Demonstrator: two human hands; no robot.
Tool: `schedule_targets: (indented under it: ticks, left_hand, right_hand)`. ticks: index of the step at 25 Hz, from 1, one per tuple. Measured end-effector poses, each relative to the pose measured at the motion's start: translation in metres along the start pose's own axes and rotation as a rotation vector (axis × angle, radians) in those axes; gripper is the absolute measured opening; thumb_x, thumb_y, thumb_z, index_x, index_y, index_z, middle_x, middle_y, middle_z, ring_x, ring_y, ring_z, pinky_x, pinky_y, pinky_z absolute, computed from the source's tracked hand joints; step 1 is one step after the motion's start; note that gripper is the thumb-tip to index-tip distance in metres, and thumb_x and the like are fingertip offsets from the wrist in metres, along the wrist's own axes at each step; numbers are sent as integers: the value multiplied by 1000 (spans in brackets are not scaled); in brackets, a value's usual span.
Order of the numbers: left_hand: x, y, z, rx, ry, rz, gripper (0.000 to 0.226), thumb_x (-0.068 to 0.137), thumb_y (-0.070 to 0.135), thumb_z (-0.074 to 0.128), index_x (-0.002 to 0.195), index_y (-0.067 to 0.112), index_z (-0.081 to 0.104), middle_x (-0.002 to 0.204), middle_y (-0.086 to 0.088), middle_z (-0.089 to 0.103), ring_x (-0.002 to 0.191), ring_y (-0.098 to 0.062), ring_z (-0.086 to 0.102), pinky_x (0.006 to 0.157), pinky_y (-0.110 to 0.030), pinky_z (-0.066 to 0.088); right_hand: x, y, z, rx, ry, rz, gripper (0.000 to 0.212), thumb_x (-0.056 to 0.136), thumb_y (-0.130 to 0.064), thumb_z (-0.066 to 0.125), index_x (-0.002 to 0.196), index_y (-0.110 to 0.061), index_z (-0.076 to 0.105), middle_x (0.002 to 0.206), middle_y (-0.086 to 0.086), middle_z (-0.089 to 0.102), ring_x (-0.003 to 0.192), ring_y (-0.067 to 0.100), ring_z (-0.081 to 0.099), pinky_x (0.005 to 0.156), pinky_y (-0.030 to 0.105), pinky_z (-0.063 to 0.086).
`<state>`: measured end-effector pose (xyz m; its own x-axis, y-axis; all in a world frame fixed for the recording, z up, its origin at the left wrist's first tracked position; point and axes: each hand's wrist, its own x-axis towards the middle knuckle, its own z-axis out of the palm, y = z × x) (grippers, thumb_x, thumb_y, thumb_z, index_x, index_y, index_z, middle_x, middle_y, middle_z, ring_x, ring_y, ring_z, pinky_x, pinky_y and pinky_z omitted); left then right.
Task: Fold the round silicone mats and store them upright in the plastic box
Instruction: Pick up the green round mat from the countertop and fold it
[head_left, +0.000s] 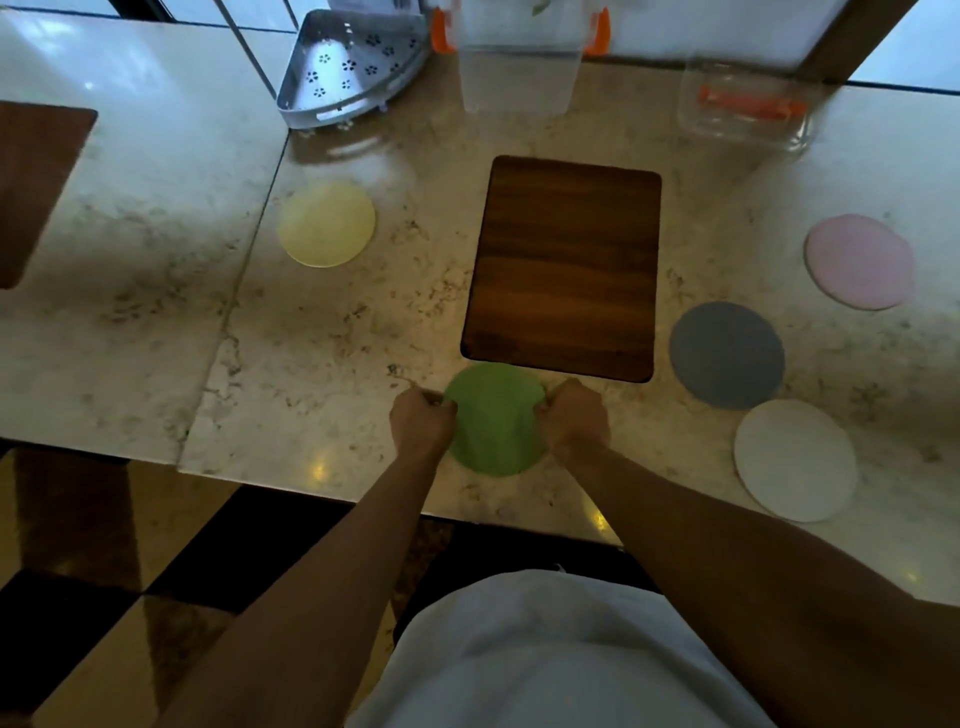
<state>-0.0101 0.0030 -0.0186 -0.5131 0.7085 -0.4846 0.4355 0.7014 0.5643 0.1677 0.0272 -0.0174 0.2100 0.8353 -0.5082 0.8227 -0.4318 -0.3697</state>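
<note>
A round green mat (493, 421) lies near the counter's front edge, just below a wooden board. My left hand (422, 420) pinches its left rim and my right hand (574, 415) pinches its right rim; both edges are pulled slightly inward. A yellow mat (327, 224) lies flat at the left. A grey-blue mat (726, 356), a white mat (795, 460) and a pink mat (860, 262) lie flat at the right. The clear plastic box (519, 78) with orange clips stands at the back of the counter.
A dark wooden board (563, 267) lies in the counter's middle. A grey perforated corner rack (348, 73) sits at the back left. A clear lid with an orange strip (745, 109) lies at the back right. The marble counter (322, 338) ends just behind my wrists.
</note>
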Motion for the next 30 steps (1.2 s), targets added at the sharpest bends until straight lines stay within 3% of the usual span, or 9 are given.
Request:
schedule_targets:
  ticks: [3, 7, 11, 14, 18, 22, 26, 30]
  left_hand:
    - [7, 3, -2, -58, -4, -35, 10, 81, 16, 72, 88, 8, 72, 92, -13, 73, 90, -27, 67, 74, -30, 50]
    - [12, 9, 1, -128, -31, -10, 7, 79, 15, 73, 84, 11, 72, 87, -10, 72, 83, -24, 66, 74, -34, 53]
    - [15, 32, 11, -251, -89, 69, 5, 77, 16, 75, 78, 19, 72, 78, -3, 72, 77, -20, 68, 74, -38, 59]
    - [11, 61, 26, -251, -134, 136, 8, 78, 16, 76, 81, 21, 72, 81, -1, 71, 77, -17, 67, 75, -36, 58]
    - [3, 110, 74, -177, -207, 178, 33, 79, 19, 78, 108, 7, 69, 100, -14, 73, 89, -29, 69, 83, -47, 59]
    - [-12, 159, 133, -139, -270, 187, 21, 80, 16, 77, 98, 6, 73, 96, -16, 73, 86, -31, 71, 78, -47, 61]
    - [-31, 196, 190, -102, -269, 114, 10, 78, 15, 80, 83, 11, 73, 90, -15, 74, 78, -28, 72, 69, -45, 63]
    - [-36, 208, 225, -39, -210, 82, 16, 76, 18, 81, 89, 11, 75, 94, -13, 75, 77, -26, 72, 71, -43, 63]
  right_hand:
    - [3, 2, -1, 99, 6, 6, 17, 86, -21, 58, 91, -10, 69, 91, 11, 70, 87, 30, 67, 69, 33, 52]
    - [0, 10, -4, 250, 63, -9, 20, 90, -19, 59, 105, -12, 69, 105, 8, 71, 97, 26, 65, 83, 37, 53]
    - [8, 24, -17, 306, 159, 1, 18, 90, -17, 59, 105, -10, 67, 101, 9, 70, 92, 26, 64, 73, 35, 50]
    - [19, 41, -41, 327, 222, 2, 16, 91, -15, 58, 104, -9, 66, 101, 10, 69, 92, 27, 63, 75, 35, 49]
    - [48, 85, -87, 337, 301, 0, 23, 95, -12, 49, 102, -3, 70, 99, 17, 71, 90, 31, 64, 72, 33, 43]
    - [75, 134, -129, 321, 337, 14, 26, 94, -11, 48, 102, -5, 73, 101, 17, 73, 88, 32, 66, 73, 33, 46]
    - [107, 189, -167, 301, 356, 60, 25, 89, -9, 54, 107, -7, 70, 108, 15, 71, 101, 32, 65, 86, 35, 49]
    - [139, 214, -180, 260, 258, 73, 26, 90, -12, 54, 110, -10, 69, 111, 11, 71, 104, 27, 64, 89, 34, 48]
